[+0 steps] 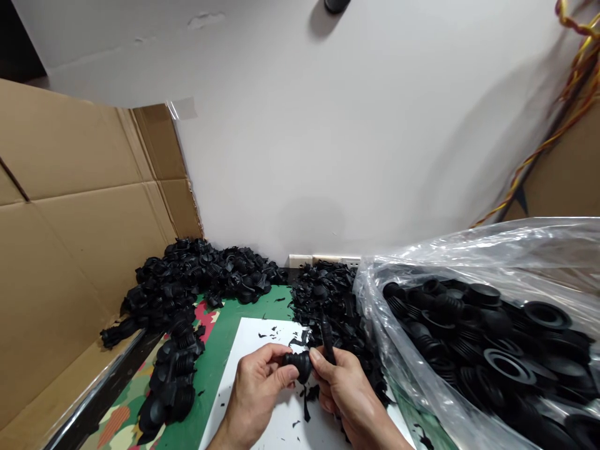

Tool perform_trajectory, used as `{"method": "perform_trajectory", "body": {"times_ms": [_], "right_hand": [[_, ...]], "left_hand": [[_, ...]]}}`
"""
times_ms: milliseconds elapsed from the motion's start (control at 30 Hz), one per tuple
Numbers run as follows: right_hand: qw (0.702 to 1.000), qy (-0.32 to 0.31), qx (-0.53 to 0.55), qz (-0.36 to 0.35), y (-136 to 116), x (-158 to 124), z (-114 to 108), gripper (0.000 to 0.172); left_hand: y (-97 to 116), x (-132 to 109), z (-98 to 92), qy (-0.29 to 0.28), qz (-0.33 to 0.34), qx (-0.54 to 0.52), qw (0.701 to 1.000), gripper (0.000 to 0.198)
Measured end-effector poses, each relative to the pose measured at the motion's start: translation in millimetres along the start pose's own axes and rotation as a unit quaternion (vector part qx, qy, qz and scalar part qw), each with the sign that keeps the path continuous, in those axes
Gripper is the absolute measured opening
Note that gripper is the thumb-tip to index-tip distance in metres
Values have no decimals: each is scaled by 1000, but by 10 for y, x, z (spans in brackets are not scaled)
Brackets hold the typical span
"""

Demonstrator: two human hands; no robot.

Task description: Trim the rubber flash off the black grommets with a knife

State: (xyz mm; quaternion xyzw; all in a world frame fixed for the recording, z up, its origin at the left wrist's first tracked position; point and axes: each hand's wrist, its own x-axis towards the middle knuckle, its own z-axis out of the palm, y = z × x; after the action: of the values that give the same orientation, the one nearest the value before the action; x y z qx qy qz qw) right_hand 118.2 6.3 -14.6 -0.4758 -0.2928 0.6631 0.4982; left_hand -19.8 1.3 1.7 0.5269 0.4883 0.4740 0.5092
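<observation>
My left hand [261, 389] pinches a small ribbed black rubber bellows [300, 364] between thumb and fingertips, over a white board [244, 340]. Its right end meets my right hand [341, 389], whose thumb presses against it. My right fingers are also wrapped round a slim black tool handle [326, 331] that points up and away; the tool's working end is hidden. Below the bellows hangs or lies a thin black strip [306, 407]; whether it is still attached I cannot tell. Small black scraps are scattered over the board.
A clear plastic bag [375, 300] of ribbed black rubber parts [450, 312] stands at right. Black shavings [328, 287] are heaped behind my right hand. More rubber parts [225, 269] pile up at back left, beside a cardboard wall [84, 187]. A power strip [328, 257] lies by the wall.
</observation>
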Motion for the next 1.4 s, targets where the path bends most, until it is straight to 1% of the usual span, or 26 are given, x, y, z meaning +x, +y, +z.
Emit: {"method": "perform_trajectory", "body": {"times_ms": [233,400,533,700,867,1033,1133,1233,1300,1400], "right_hand": [[1000,-2,0,5,-16,-12,27,44],[1000,3,-4,3,-17,-29,33,45],[1000,3,-5,8,-12,-13,40,47],[1000,-1,-8,14,34,46,10,46],[1000,1,-17,20,105,129,-14,47],[1000,-3,-15,16,68,66,3,48],[1000,-12,-11,12,24,-7,16,43],[1000,-16,-10,13,10,-29,29,42],[1000,-20,-12,15,10,-16,30,42],[999,-33,-25,17,-11,2,7,42]], "left_hand": [[21,1,7,-2,-4,-13,1000,16],[38,-4,19,17,-7,-9,1000,19],[0,-4,3,25,1,17,1000,23],[-62,2,-20,13,10,53,998,19],[-74,7,-16,18,-6,54,998,17],[-62,0,-10,20,-9,60,998,15],[-48,-6,-3,27,-11,56,998,14],[-32,-5,11,33,-10,46,998,13],[-24,1,15,36,-15,36,999,16],[-17,19,3,51,-42,10,998,23]]}}
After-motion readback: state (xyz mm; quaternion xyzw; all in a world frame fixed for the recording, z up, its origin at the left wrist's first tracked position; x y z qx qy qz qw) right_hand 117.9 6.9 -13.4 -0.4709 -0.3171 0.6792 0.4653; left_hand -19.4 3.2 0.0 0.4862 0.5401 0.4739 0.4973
